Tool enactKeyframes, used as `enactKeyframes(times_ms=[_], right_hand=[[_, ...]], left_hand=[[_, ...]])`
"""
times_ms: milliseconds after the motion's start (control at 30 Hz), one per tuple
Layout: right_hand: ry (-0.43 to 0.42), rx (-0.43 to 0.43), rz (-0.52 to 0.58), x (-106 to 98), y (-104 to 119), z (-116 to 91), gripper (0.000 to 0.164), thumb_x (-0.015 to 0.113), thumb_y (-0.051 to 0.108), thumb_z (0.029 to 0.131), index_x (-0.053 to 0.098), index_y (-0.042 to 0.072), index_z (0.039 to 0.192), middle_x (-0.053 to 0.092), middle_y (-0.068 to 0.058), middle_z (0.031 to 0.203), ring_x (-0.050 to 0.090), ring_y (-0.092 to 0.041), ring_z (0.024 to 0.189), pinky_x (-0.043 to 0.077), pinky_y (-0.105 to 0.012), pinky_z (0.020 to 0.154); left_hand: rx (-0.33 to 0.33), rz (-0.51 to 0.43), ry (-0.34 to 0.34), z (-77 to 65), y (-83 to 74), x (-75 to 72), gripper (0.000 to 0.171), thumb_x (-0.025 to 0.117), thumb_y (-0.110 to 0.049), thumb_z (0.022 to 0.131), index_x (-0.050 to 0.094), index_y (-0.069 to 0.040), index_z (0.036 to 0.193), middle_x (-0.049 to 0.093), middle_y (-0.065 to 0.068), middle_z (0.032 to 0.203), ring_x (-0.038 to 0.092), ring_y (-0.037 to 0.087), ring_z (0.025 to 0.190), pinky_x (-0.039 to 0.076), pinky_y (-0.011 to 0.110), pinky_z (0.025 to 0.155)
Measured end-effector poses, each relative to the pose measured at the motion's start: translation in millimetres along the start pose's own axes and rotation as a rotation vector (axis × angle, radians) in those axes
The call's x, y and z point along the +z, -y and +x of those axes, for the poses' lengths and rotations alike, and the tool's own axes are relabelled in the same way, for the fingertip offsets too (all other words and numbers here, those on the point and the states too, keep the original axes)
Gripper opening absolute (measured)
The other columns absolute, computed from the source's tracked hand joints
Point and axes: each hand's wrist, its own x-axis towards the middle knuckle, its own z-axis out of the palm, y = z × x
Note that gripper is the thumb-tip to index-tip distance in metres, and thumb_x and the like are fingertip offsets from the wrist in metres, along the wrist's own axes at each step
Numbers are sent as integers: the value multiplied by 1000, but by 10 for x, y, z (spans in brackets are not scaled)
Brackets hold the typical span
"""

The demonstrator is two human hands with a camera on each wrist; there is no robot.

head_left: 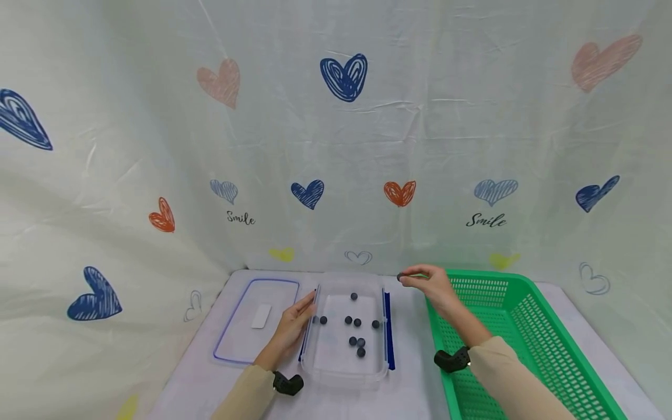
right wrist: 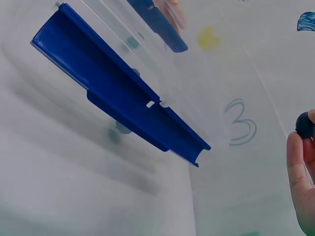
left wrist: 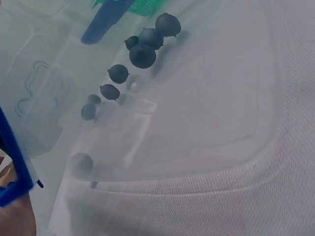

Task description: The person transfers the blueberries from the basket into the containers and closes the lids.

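A clear plastic box [head_left: 336,303] with blue side latches lies on the white cloth, with several small dark balls [head_left: 354,296] on its floor. In the left wrist view, some balls [left wrist: 142,55] show tiny nubs. My left hand [head_left: 287,328] touches the box's left side near the latch, fingers mostly straight. Past the box's right far corner, my right hand [head_left: 431,286] pinches one dark ball [right wrist: 304,126] between thumb and fingertips, above the cloth. The right latch [right wrist: 118,86] hangs folded outward in the right wrist view.
A clear lid [head_left: 231,335] with a blue seal and a white label lies left of the box. To the right stands a green slotted basket [head_left: 525,286], partly under my right forearm. A curtain [head_left: 357,140] printed with hearts hangs behind the table.
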Motion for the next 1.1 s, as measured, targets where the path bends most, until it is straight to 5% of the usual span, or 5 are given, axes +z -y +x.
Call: enactKeyframes(times_ms=[1100], right_hand=[[151, -12, 14, 493, -61, 42, 24, 80, 10, 85, 72, -4, 104, 69, -11, 109, 70, -21, 89, 49, -50, 100]], left_hand=[[0, 3, -1, -10, -13, -1, 55, 55, -9, 103, 32, 11, 150, 25, 24, 158, 20, 33, 147, 26, 32, 113]])
